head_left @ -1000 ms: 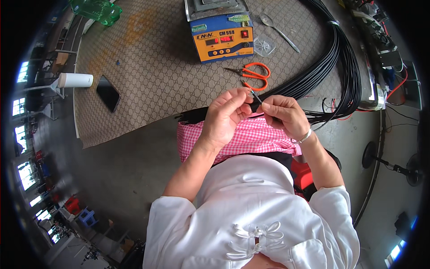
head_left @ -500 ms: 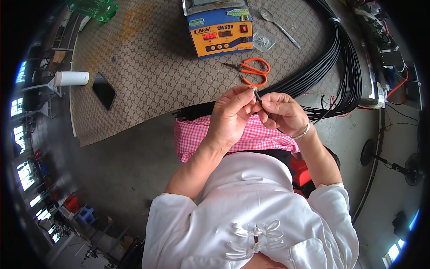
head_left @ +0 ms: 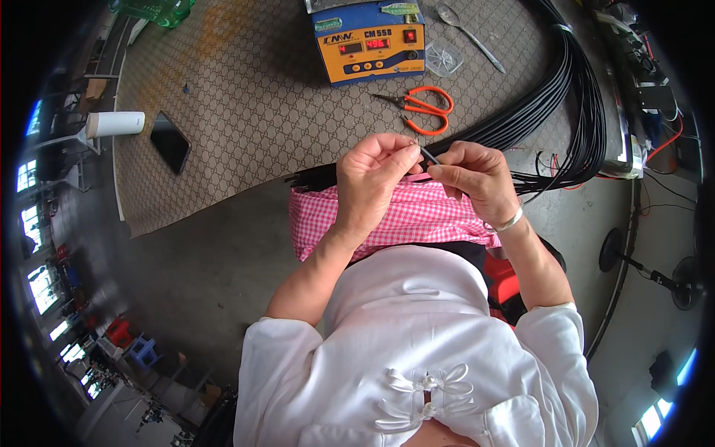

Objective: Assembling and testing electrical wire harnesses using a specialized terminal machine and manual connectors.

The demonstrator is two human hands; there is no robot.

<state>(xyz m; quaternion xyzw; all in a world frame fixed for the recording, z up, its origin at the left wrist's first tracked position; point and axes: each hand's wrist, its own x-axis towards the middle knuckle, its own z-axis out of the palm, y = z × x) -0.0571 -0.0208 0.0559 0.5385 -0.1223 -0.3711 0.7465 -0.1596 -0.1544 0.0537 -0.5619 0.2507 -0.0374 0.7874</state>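
Over the table's near edge, my left hand (head_left: pixel 376 173) pinches the end of a black cable (head_left: pixel 427 155) between thumb and fingers; thin wires seem to stick out there, too small to make out well. My right hand (head_left: pixel 480 179), with a bracelet at the wrist, is closed round the same cable a little lower. A short dark length shows between the two hands. Just beyond my fingers lie orange-handled scissors (head_left: pixel 428 112), blades pointing left. Behind and beneath my hands runs a thick bundle of black cables (head_left: pixel 514 127).
At the far side stands a blue and yellow box with a red display (head_left: pixel 372 54). Beside it are a clear plastic dish (head_left: pixel 444 58) and a spoon (head_left: pixel 473 39). A phone (head_left: pixel 170 142), white cup (head_left: pixel 117 124) and green bottle (head_left: pixel 160 10) lie left. Pink checked cloth (head_left: pixel 320 223) covers my lap.
My hands have drawn slightly apart, so more of the cable shows between them. The left hand has shifted a little to the left. The view has tilted slightly, and the table things sit higher.
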